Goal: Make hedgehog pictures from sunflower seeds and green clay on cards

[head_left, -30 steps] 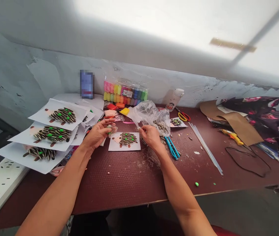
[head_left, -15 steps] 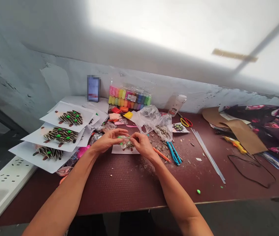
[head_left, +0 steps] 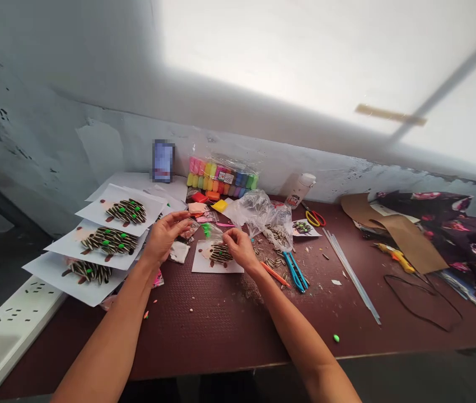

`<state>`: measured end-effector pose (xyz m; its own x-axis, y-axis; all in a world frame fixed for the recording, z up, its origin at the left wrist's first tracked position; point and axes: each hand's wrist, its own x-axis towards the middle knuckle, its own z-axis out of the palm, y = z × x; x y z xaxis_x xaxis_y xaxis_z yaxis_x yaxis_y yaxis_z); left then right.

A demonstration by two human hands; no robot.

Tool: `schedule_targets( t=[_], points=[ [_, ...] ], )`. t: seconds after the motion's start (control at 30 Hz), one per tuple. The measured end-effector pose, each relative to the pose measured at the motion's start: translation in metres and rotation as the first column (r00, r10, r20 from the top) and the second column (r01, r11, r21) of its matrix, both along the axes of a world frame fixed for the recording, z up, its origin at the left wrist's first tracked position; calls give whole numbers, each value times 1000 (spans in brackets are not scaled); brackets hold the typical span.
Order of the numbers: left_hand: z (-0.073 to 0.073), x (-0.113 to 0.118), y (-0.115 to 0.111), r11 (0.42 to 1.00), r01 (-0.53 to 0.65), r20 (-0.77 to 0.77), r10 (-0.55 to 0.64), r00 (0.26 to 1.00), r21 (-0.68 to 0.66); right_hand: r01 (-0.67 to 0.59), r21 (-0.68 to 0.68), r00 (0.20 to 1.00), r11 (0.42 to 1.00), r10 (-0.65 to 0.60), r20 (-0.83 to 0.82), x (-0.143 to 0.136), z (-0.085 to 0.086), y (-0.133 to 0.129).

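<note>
Hedgehog card: green-holding clear bag at far edge, leftward from right hand, fingers pinching it; left hand lies left of card, finger closure unclear.

The right hand seems to pinch a clear packet above the hedgehog card.

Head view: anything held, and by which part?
The right hand appears to pinch a clear bag with green contents by its right end. Left hand: can't tell.
</note>
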<state>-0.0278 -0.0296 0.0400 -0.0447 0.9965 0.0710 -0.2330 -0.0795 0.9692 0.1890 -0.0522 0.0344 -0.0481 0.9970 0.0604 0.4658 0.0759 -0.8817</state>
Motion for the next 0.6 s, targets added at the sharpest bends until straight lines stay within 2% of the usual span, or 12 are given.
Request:
schedule_targets(
  t=[0.07, 0.17, 0.23, 0.33, 0.47, 0.53, 0.6],
  points=[
    [-6, 0, 3, 1000, -31, -52, 31, 998, 7, 17, 8, 1000, 1000, -17, 25, -4, 5, 13],
    [-19, 8, 5, 999, 34, -242, -29, 970, 18, 13, -36, 994, 999, -9, 105, -12, 16, 31],
    [-28, 18, 4, 991, 77, -455, -17, 890, 113, -15, -45, 971, 999, 25, 239, -13, 23, 38],
    [-41, 30, 1, 949, 129, -697, 114, 708, 286, 46, -1, 892, 999, -41, 450, -6, 29, 35],
    [-55, 36, -1, 913, 192, -808, 201, 554, 359, 93, -24, 776, 995, -57, 628, 14, 27, 17],
    [-58, 37, -2, 915, 195, -840, 219, 497, 354, 135, -51, 719, 990, -62, 692, 23, 25, 10],
    [-58, 37, -2, 921, 190, -861, 224, 457, 341, 112, -84, 700, 990, -18, 714, 28, 24, 5]
  ],
)
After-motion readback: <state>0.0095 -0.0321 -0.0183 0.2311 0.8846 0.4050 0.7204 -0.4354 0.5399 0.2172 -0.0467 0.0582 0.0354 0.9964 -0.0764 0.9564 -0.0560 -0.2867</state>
